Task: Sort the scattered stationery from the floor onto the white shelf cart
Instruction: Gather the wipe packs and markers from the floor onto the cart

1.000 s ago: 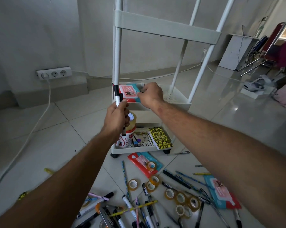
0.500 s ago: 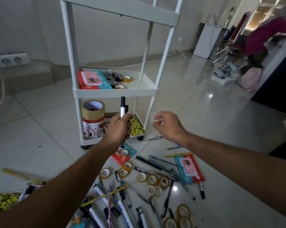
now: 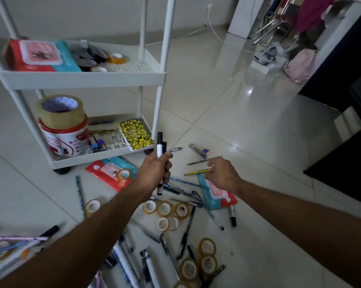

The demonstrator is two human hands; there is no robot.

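My left hand grips two black-capped white markers upright, in front of the white shelf cart. My right hand hovers low over the floor with loosely curled fingers, its tips by a yellow pencil; whether they touch is unclear. The cart's middle shelf holds a red and teal wipes pack and small tape rolls. Its bottom shelf carries a large brown tape roll on a red and white tub, plus a yellow-black notebook. Pens, markers and tape rolls lie scattered on the tiles.
Two more wipes packs lie on the floor, and a stapler sits right of the cart. A pink bag, chairs and a white cable stand at the far right. Dark furniture borders the right side.
My right hand has left the cart's middle shelf and come down toward the floor near the yellow pencil. My left hand has lowered with the markers. The view has swung right and down.
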